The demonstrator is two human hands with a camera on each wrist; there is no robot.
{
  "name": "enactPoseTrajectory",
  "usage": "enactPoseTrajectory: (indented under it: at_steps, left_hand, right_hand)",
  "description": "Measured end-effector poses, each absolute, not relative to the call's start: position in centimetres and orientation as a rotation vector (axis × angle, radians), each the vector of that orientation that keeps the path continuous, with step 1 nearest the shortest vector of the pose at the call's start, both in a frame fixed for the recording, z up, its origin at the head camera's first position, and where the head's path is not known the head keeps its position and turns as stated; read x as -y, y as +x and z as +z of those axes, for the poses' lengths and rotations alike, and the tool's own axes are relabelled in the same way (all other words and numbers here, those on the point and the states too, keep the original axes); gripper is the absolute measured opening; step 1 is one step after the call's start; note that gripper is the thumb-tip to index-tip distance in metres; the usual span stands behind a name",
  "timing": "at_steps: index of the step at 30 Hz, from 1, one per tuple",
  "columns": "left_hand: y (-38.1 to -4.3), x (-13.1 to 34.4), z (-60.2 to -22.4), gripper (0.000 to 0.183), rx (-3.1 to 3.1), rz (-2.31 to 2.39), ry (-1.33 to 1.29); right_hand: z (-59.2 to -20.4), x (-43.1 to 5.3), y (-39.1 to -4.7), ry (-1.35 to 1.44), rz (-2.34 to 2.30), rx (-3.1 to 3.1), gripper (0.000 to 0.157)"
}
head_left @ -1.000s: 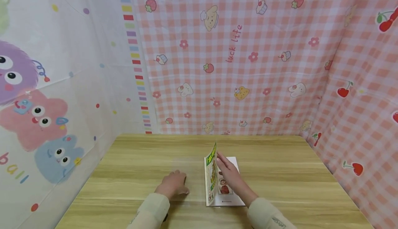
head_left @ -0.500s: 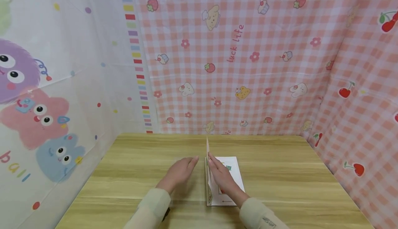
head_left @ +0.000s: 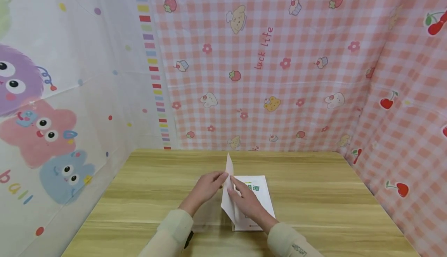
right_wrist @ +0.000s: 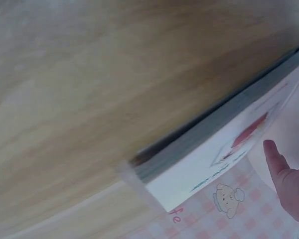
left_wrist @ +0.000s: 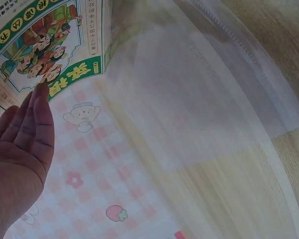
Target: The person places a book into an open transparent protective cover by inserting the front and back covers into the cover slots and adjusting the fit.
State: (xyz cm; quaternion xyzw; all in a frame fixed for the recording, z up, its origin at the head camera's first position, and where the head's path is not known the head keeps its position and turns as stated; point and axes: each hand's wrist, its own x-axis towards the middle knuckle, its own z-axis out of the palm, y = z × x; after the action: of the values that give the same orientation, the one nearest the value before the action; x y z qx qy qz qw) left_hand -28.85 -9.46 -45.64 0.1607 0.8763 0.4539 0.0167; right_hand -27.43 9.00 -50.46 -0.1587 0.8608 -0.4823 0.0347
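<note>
A paperback book (head_left: pixel 262 204) lies on the table in the head view, its front cover (head_left: pixel 228 200) raised nearly upright. My right hand (head_left: pixel 249 200) rests against the white inner side of the cover, over the title page. On the other side, my left hand (head_left: pixel 207 189) meets the cover with its thumb near the top edge. In the left wrist view, its fingers (left_wrist: pixel 34 122) are fairly straight, fingertips at the illustrated green and cream cover (left_wrist: pixel 45 47). The right wrist view shows the thumb (right_wrist: pixel 270 149) against white paper and the book's thick page edge (right_wrist: pixel 189 149).
Clear plastic film (left_wrist: pixel 204 99) spreads out beside the cover in the left wrist view. The wooden table (head_left: pixel 324 195) reaches back to a pink checked curtain (head_left: pixel 307 82). A white curtain with cartoon figures (head_left: pixel 115 94) hangs on the left.
The cover has swung up and left past upright, pushed by my right hand. My left hand has risen from the table and come right to meet the cover. The title page now shows.
</note>
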Motion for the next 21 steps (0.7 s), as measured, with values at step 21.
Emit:
enactPoseTrajectory:
  at_steps: [21]
  left_hand:
    - [-29.2,11.0,-46.7,0.031,-2.811,1.340,0.483]
  right_hand:
    - [-51.6,-9.6,-27.5,-0.434,-1.431,-2.657,0.062]
